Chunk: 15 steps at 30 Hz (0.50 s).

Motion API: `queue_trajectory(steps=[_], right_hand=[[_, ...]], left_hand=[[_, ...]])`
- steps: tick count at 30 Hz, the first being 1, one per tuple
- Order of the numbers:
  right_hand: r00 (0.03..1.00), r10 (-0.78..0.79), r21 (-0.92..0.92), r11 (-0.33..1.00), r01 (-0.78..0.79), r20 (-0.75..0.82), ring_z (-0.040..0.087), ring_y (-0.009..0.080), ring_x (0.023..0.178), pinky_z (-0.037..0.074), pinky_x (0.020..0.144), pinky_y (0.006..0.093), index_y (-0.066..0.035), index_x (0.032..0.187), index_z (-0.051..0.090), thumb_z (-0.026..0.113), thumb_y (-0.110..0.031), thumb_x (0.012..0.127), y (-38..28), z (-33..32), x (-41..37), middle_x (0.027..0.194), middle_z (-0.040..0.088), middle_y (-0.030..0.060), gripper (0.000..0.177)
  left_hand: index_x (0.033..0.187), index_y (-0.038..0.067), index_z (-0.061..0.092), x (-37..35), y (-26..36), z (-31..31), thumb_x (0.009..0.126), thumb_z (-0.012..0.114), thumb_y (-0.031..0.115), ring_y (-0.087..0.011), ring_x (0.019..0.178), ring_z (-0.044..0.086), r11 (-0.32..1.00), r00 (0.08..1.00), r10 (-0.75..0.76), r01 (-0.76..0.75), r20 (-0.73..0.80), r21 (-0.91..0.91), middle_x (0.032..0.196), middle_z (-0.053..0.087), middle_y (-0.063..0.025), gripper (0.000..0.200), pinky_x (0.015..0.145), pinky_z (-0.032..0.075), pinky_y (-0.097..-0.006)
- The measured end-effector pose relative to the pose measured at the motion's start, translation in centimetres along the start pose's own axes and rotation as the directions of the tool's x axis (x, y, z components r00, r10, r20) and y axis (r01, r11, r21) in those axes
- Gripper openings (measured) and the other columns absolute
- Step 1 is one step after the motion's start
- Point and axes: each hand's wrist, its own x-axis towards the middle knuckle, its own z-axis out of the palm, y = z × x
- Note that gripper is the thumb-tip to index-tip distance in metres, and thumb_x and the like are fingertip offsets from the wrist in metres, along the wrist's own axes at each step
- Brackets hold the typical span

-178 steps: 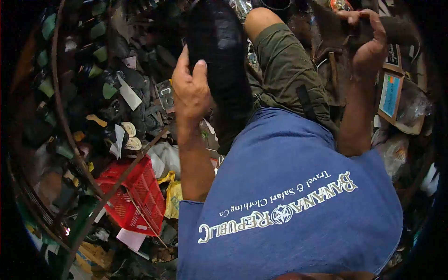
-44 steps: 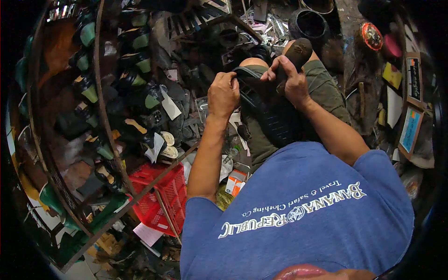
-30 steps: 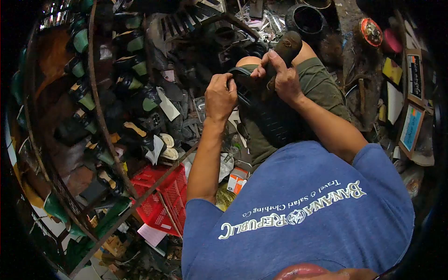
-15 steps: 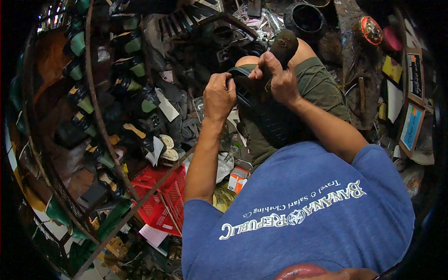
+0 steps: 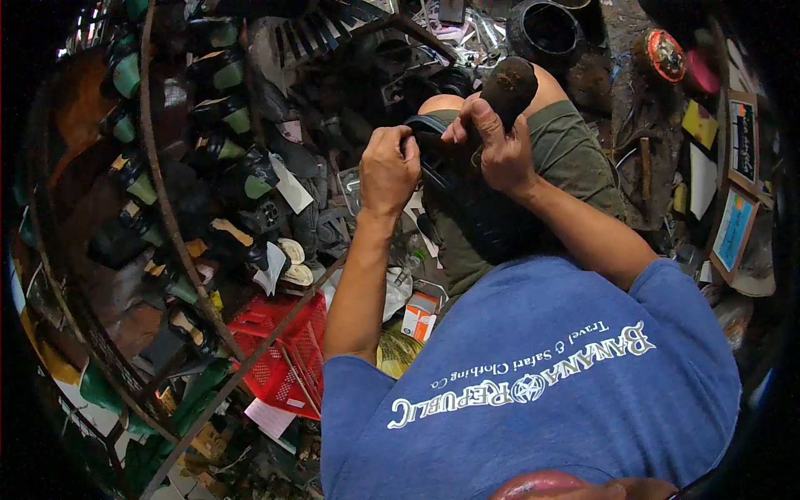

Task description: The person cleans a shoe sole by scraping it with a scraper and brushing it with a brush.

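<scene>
My left hand (image 5: 389, 171) is closed, its fingers pinching the curved rim of a black shoe sole (image 5: 425, 122) above my lap. The rest of this dark piece (image 5: 475, 208) lies over my thighs, its details lost in shadow. To the right, my right hand (image 5: 502, 150) is also closed, thumb up, at the far side of the same piece. A dark, round-ended object (image 5: 510, 86) rises just beyond its thumb and fingers. Whether the hand grips that object or something thinner cannot be made out.
Racks on the left carry rows of black shoes with green parts (image 5: 229, 75). A red plastic basket (image 5: 279, 350) stands near my left elbow. Ahead are a black bucket (image 5: 546, 33) and scattered scraps. A round red-rimmed tin (image 5: 664, 56) and framed cards (image 5: 733, 229) are at right.
Both hands stay nearly in place, with the left wrist shifted slightly. The racks and basket sit a little further left in view.
</scene>
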Motion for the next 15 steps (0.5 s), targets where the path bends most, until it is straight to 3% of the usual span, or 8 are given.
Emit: queue_trajectory(steps=[4,6,12,13,15], right_hand=[[0.999,0.050,0.035,0.998,-0.050,0.000,0.060,0.0155,0.061,0.047,0.060,0.0291,0.000,0.071,0.057,0.040,-0.027,0.100,0.3,-0.8,-0.1,0.063,0.059,0.0063,0.043],[0.981,0.169,0.146,0.972,-0.182,0.096,0.060,0.0174,0.073,0.049,0.075,0.0297,0.002,0.090,0.049,0.032,-0.023,0.102,-0.5,-1.3,-0.3,0.070,0.053,0.0066,0.033],[0.987,0.140,0.238,0.959,-0.153,0.073,0.060,0.0182,0.074,0.049,0.075,0.0317,0.002,0.088,0.049,0.036,-0.026,0.101,-0.6,-1.2,-0.4,0.069,0.053,0.0079,0.034],[0.988,0.138,0.237,0.960,-0.152,0.073,0.060,0.0182,0.074,0.049,0.075,0.0317,0.002,0.088,0.049,0.036,-0.026,0.101,-0.6,-1.1,-0.4,0.069,0.053,0.0079,0.034],[0.997,0.043,0.030,0.999,-0.045,0.070,0.060,0.0183,0.074,0.049,0.075,0.0308,0.002,0.089,0.049,0.035,-0.024,0.101,-0.5,-1.0,-0.4,0.069,0.053,0.0074,0.032]], left_hand=[[0.089,0.001,0.063,0.1,0.0,0.1,0.079,0.062,0.005,-0.0347,0.077,0.062,0.999,0.998,0.053,-0.053,-0.031,0.007,0.086,0.062,-0.0168,0.011,0.068,0.051,-0.0391],[0.089,0.001,0.063,0.2,0.1,0.1,0.079,0.062,0.005,-0.0345,0.077,0.062,1.000,0.999,0.030,-0.030,-0.025,-0.005,0.086,0.062,-0.0165,0.011,0.068,0.051,-0.0391],[0.087,0.001,0.063,0.6,-0.3,-0.2,0.078,0.064,0.005,-0.0330,0.076,0.063,0.998,0.998,0.057,-0.057,0.018,0.008,0.085,0.062,-0.0159,0.010,0.067,0.051,-0.0378],[0.086,0.000,0.064,0.8,-0.4,-0.3,0.078,0.065,0.004,-0.0317,0.074,0.063,0.996,0.996,0.081,-0.082,0.030,0.024,0.083,0.063,-0.0159,0.009,0.065,0.051,-0.0361],[0.086,0.000,0.063,0.9,-0.3,-0.6,0.078,0.064,0.004,-0.0324,0.074,0.063,0.996,0.995,0.080,-0.082,0.059,0.038,0.083,0.063,-0.0163,0.009,0.066,0.051,-0.0367]])
